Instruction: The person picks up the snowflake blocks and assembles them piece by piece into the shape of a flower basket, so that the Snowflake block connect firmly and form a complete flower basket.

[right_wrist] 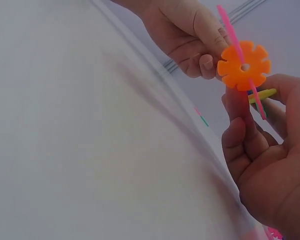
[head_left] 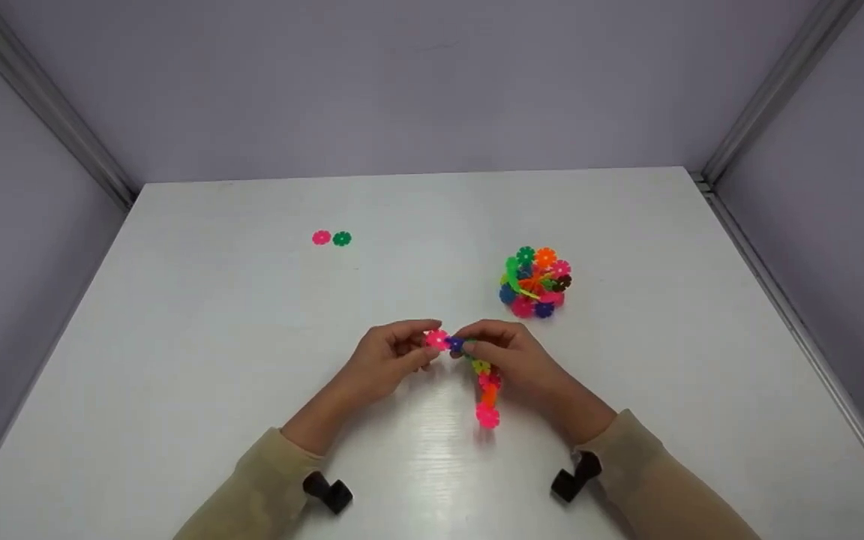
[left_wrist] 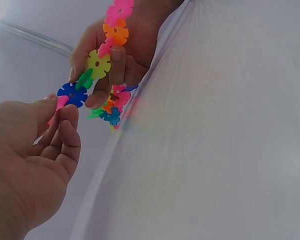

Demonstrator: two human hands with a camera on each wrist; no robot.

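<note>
My left hand (head_left: 379,364) pinches a pink notched flower disc (head_left: 438,340) between thumb and fingertips. That disc meets a blue disc (left_wrist: 72,95) at the end of a chain of interlocking plastic flower discs. My right hand (head_left: 526,364) grips the chain close to the blue disc, around a small green disc (left_wrist: 85,79). From there the chain hangs toward the front: a yellow disc (left_wrist: 97,64), a pink one seen edge-on, an orange disc (right_wrist: 244,66) and a pink disc (head_left: 487,415) at the end. Fingers partly hide the join at the pink and blue discs.
Beyond my right hand stands a round cluster (head_left: 535,283) of many-coloured flower discs joined together. Farther back on the left, a loose pink disc (head_left: 321,238) and a green disc (head_left: 342,238) lie side by side on the white table (head_left: 199,322).
</note>
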